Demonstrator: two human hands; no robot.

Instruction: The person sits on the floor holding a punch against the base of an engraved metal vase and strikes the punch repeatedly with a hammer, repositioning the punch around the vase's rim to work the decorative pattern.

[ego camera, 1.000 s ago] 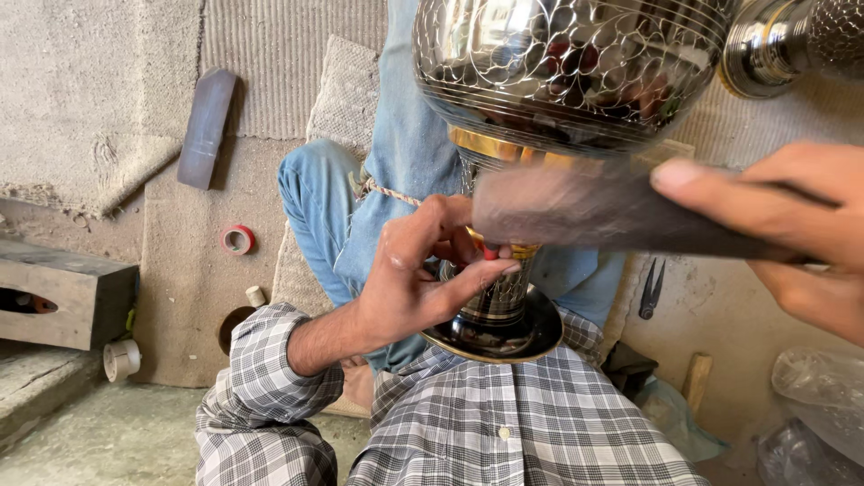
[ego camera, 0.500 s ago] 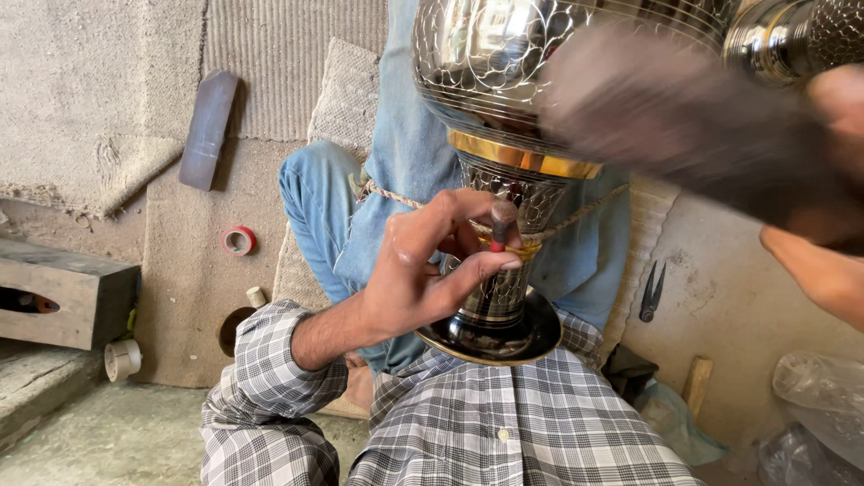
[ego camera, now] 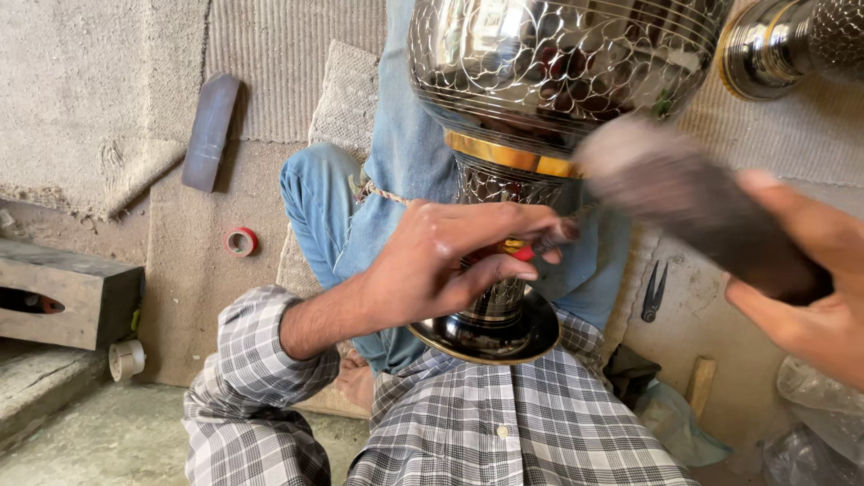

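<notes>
The large engraved silver-coloured metal vase with a gold band stood tilted toward the camera, its round dark foot resting on the person's lap, against the grey checked shirt. The left hand was closed round the narrow stem just below the gold band, fingers curled and gripping it. A small red-tipped object showed between the fingertips, too small to identify.

The right hand was clamped on the end of a dark oblong block, whose far end was blurred and lay against the vase where the bowl meets the neck. Whether it was touching or just beside the metal could not be told.

A second shiny metal vessel sat at the upper right, close to the bowl. On the floor to the left lay a red roll of tape, a flat dark bar and a grey block; small black pliers lay to the right.

In my judgement the main risk was the heavy bowl tipping: only one hand steadied the thin stem, and a hard stroke from the block could twist the foot off the lap. The block might also slip and strike the left fingers just below it, or knock the neighbouring vessel.
</notes>
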